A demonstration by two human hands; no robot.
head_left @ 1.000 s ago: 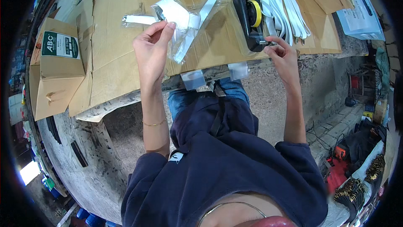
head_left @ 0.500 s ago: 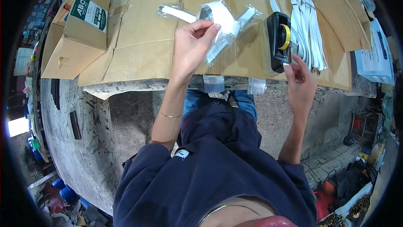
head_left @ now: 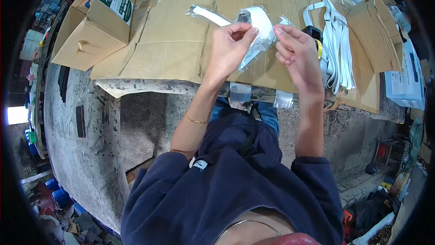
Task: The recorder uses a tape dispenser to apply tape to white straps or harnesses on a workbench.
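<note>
My left hand (head_left: 229,52) pinches a white belt in a clear plastic bag (head_left: 260,21) between thumb and fingers, above the cardboard. One wrapped end of it sticks out to the left, and another part angles down between my hands. Close on its right side is my right hand (head_left: 299,57), thumb and forefinger pinched together and the other fingers curled. What that pinch holds, if anything, is too small to make out. Behind my right hand a black tape dispenser (head_left: 312,32) with a yellow-cored roll is partly hidden.
White straps (head_left: 335,50) lie in a long bundle on the right. Open cardboard boxes stand at left (head_left: 97,41) and right (head_left: 374,32), with a clear plastic bin (head_left: 404,77) beyond. Small clear plastic pieces (head_left: 240,92) hang at the edge of the cardboard sheet (head_left: 172,50).
My right hand has moved left from the front of the tape dispenser to beside the bagged belt. My left hand keeps its pinch. The whole view has shifted slightly.
</note>
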